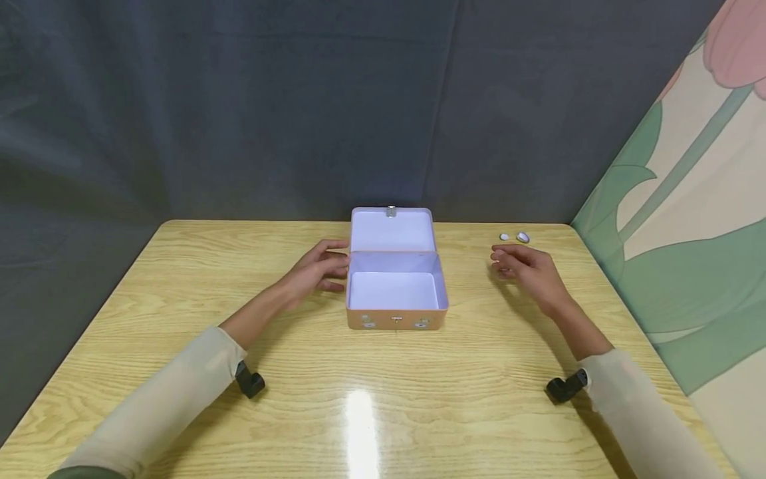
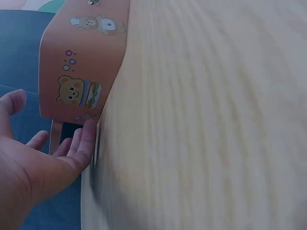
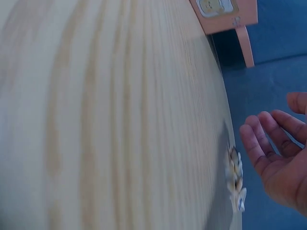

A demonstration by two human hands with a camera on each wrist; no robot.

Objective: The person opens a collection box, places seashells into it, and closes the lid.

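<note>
A tin box (image 1: 397, 319) stands with its lid (image 1: 391, 229) raised at the back; its lavender inside holds nothing. In the left wrist view the box (image 2: 81, 57) shows an orange-pink front with cartoon bears. At its left wall is my left hand (image 1: 314, 269), fingers spread and fingertips right at the side. To the right of the box, my right hand (image 1: 529, 269) hovers low over the table with loosely bent fingers and nothing in them. Beneath it in the right wrist view lies a cluster of small shiny pieces (image 3: 235, 177), too blurred to name, partly hidden by the hand in the head view.
Beyond my right hand, a small white round piece (image 1: 505, 237) and a shiny oval piece (image 1: 523, 237) lie near the back edge of the wooden table (image 1: 287, 412). A dark curtain (image 1: 287, 106) hangs behind, and a flower-patterned cloth (image 1: 688, 219) borders the right side.
</note>
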